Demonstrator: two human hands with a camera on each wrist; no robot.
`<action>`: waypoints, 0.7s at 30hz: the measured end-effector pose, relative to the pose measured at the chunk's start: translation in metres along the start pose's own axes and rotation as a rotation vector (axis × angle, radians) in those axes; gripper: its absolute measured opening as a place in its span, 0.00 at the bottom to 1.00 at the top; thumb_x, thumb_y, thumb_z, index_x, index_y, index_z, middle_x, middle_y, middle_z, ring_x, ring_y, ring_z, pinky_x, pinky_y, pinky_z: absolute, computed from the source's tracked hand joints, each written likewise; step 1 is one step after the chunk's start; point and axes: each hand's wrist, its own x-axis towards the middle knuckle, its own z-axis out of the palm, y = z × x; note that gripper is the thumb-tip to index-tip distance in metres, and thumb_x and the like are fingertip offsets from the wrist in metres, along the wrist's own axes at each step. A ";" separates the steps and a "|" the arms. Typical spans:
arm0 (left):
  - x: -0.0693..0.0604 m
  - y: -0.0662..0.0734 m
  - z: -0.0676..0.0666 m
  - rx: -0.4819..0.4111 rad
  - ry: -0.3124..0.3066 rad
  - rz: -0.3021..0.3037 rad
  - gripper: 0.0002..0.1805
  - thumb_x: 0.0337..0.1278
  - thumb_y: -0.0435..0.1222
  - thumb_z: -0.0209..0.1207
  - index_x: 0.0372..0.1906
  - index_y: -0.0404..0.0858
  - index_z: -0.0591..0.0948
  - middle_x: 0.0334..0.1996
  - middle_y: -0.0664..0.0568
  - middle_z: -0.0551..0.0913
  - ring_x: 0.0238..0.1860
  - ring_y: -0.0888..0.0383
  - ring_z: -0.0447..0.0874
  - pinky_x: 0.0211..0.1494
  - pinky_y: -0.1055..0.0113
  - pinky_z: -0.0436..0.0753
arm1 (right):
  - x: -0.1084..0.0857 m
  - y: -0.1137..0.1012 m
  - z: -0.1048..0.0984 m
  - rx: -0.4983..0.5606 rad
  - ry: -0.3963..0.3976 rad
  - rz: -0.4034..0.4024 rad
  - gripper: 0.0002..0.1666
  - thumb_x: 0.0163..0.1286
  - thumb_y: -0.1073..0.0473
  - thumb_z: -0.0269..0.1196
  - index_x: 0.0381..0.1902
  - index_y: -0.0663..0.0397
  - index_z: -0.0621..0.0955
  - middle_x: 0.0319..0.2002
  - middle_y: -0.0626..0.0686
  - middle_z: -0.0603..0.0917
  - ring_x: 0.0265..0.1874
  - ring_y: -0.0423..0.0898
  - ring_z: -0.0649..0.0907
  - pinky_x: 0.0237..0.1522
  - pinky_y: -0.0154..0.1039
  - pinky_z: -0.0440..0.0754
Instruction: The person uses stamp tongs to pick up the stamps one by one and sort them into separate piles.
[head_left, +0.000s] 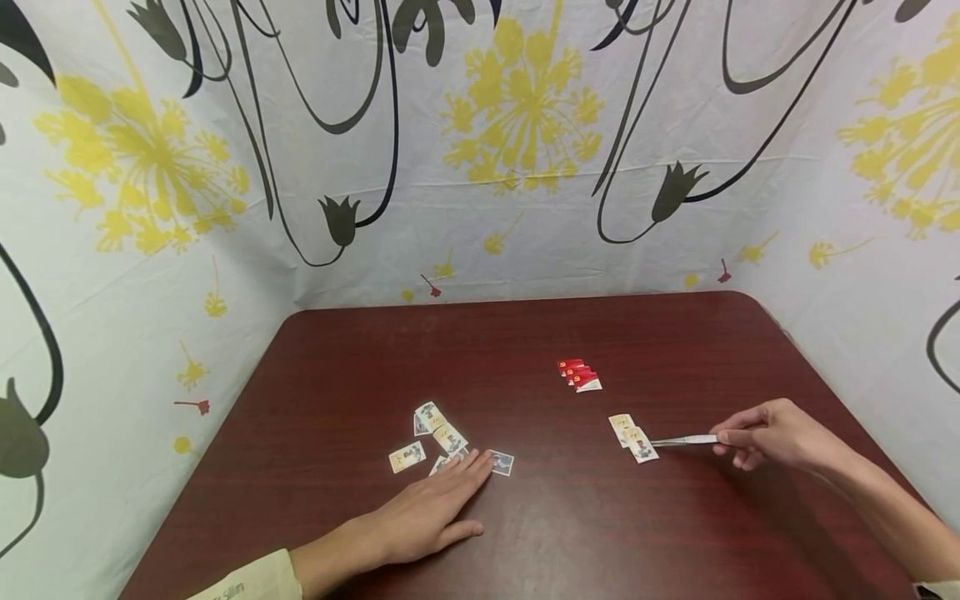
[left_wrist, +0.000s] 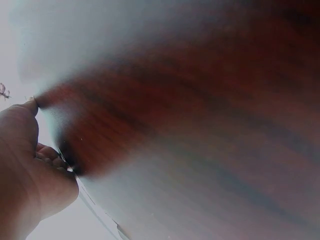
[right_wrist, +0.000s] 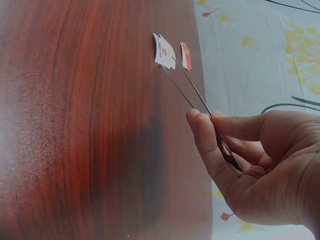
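My right hand [head_left: 765,433] pinches a pair of metal tweezers [head_left: 686,440] between thumb and fingers. The tweezer tips reach the edge of a yellow-and-white stamp [head_left: 641,445]; in the right wrist view the two tweezer arms stand apart near the stamps [right_wrist: 165,54]. Another similar stamp [head_left: 619,422] lies partly under it. My left hand [head_left: 435,508] rests flat on the table with its fingers straight, partly covering a few stamps. By its fingertips lies a grey-blue stamp [head_left: 502,463]. The left wrist view shows that palm blurred against the tabletop.
A fanned row of red-and-white stamps [head_left: 579,375] lies farther back on the dark red table [head_left: 420,350]. Left of centre are several overlapping stamps [head_left: 450,437] and a separate one [head_left: 407,457]. A patterned white cloth [head_left: 525,242] hangs around the table's back and sides.
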 end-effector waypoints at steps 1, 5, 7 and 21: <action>0.000 0.000 0.000 -0.001 0.000 -0.001 0.42 0.82 0.53 0.52 0.85 0.34 0.55 0.85 0.43 0.55 0.84 0.45 0.53 0.82 0.49 0.61 | 0.000 0.001 0.000 0.004 -0.003 0.001 0.14 0.79 0.70 0.60 0.49 0.82 0.84 0.36 0.62 0.91 0.26 0.44 0.86 0.31 0.42 0.90; 0.000 0.000 0.000 0.000 0.006 0.004 0.42 0.82 0.53 0.53 0.85 0.33 0.55 0.84 0.42 0.56 0.84 0.45 0.53 0.82 0.49 0.61 | -0.001 0.002 0.001 0.011 -0.007 0.011 0.14 0.80 0.70 0.59 0.49 0.82 0.84 0.36 0.61 0.91 0.26 0.44 0.86 0.31 0.42 0.90; 0.000 -0.001 0.001 -0.001 0.010 0.007 0.42 0.82 0.53 0.53 0.85 0.33 0.56 0.84 0.42 0.56 0.84 0.45 0.53 0.82 0.49 0.61 | -0.001 0.001 0.001 0.009 -0.008 0.015 0.14 0.80 0.70 0.59 0.50 0.81 0.84 0.36 0.61 0.91 0.27 0.44 0.86 0.31 0.42 0.90; 0.000 -0.002 0.003 0.019 0.032 0.025 0.42 0.82 0.53 0.53 0.85 0.33 0.56 0.84 0.40 0.56 0.84 0.45 0.53 0.82 0.48 0.61 | -0.008 0.001 0.001 -0.007 0.091 0.014 0.18 0.82 0.64 0.60 0.54 0.80 0.83 0.39 0.57 0.91 0.28 0.44 0.87 0.34 0.40 0.89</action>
